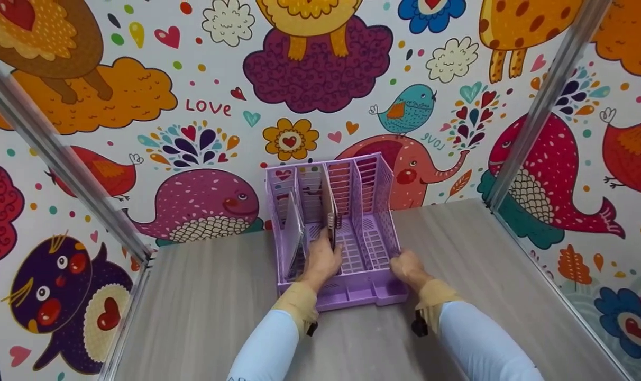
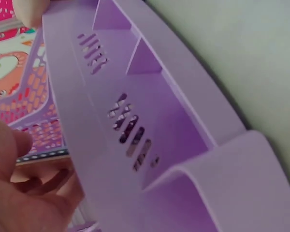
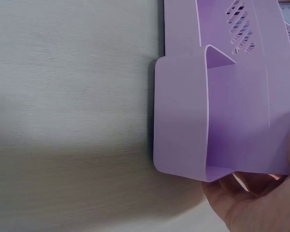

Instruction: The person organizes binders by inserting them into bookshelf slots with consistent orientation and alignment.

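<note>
A purple file organizer (image 1: 363, 277) with upright dividers stands on the table against the wall, its small front trays facing me. My left hand (image 1: 322, 260) reaches inside and pinches the front edge of a spiral notebook (image 1: 329, 211) standing upright near a middle divider. In the left wrist view, the notebook's spiral edge (image 2: 44, 155) lies between thumb and fingers of that hand (image 2: 21, 193). Around the organizer's right front corner, my right hand (image 1: 408, 266) grips the side wall; the right wrist view shows its fingers (image 3: 227, 193) curled there, partly hidden. A thin grey-white flat item (image 1: 293, 238) leans in the leftmost compartment.
A wood-grain table (image 1: 209, 307) extends around the organizer. Behind it rises a wall (image 1: 310, 127) with cartoon animals. Metal frame posts (image 1: 548, 100) and side panels bound the table left and right. The two right compartments (image 1: 373, 246) show their slotted floor.
</note>
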`<state>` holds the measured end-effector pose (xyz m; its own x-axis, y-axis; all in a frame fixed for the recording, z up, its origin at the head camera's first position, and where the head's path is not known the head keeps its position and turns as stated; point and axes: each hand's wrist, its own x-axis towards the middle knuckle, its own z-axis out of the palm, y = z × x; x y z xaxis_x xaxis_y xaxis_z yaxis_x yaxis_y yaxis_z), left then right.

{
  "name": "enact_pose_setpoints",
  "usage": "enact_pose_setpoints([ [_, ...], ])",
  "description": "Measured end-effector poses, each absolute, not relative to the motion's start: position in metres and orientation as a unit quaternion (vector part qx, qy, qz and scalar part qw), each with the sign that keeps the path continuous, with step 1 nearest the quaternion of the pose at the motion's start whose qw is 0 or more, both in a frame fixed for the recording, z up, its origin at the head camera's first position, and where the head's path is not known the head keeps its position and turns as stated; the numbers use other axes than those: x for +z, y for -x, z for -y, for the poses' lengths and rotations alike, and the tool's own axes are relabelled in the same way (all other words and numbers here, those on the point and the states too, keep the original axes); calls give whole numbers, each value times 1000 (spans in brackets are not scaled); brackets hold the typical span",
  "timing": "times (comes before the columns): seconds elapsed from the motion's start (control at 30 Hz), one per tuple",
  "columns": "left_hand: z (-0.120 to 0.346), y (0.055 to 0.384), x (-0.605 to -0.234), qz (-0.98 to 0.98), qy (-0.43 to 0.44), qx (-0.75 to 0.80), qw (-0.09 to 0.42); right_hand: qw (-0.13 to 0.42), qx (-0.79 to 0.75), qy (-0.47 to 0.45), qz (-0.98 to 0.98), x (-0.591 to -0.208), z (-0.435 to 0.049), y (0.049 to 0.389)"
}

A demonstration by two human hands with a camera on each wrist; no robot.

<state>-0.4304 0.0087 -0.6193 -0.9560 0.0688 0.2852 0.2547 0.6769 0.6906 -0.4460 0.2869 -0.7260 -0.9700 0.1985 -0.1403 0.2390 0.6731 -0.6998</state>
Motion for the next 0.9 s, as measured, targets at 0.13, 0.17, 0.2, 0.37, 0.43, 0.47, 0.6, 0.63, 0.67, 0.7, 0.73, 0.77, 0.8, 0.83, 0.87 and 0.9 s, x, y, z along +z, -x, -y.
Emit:
enact_pose_setpoints([
  [0.13,1,423,-618,904,128,-383,142,29,-385,-112,-916,-731,-289,452],
  [0.17,4,424,-623,907,138,-367,157,32,-386,-110,-915,-733,-290,454],
  [0.2,8,424,-627,906,149,-359,167,34,-384,-107,-917,-735,-291,456],
  [0.37,31,398,-595,902,200,-351,154,40,-355,-91,-930,-720,-294,450],
  [0.43,40,383,-573,901,209,-353,142,27,-338,-78,-937,-699,-291,439],
  [0.47,44,375,-562,900,211,-354,141,19,-334,-70,-940,-685,-289,431],
  [0.6,59,364,-554,908,199,-308,203,-37,-300,-45,-952,-632,-276,397],
  [0.63,62,362,-555,907,195,-298,225,-57,-283,-43,-956,-624,-273,390],
  [0.67,64,361,-557,906,190,-291,242,-66,-270,-41,-960,-614,-270,384],
  [0.7,66,358,-560,905,184,-284,258,-82,-251,-39,-964,-609,-268,379],
  [0.73,68,356,-563,904,180,-277,272,-98,-231,-34,-967,-605,-265,375],
  [0.77,69,354,-566,905,174,-271,280,-109,-214,-31,-970,-603,-263,372],
  [0.8,70,351,-569,906,167,-265,284,-120,-199,-24,-972,-601,-260,369],
  [0.83,70,349,-571,909,161,-257,287,-131,-187,-15,-973,-600,-258,367],
  [0.87,69,346,-574,912,155,-248,286,-142,-178,-5,-974,-600,-255,365],
  [0.9,68,343,-576,916,149,-240,285,-150,-172,4,-974,-601,-253,362],
])
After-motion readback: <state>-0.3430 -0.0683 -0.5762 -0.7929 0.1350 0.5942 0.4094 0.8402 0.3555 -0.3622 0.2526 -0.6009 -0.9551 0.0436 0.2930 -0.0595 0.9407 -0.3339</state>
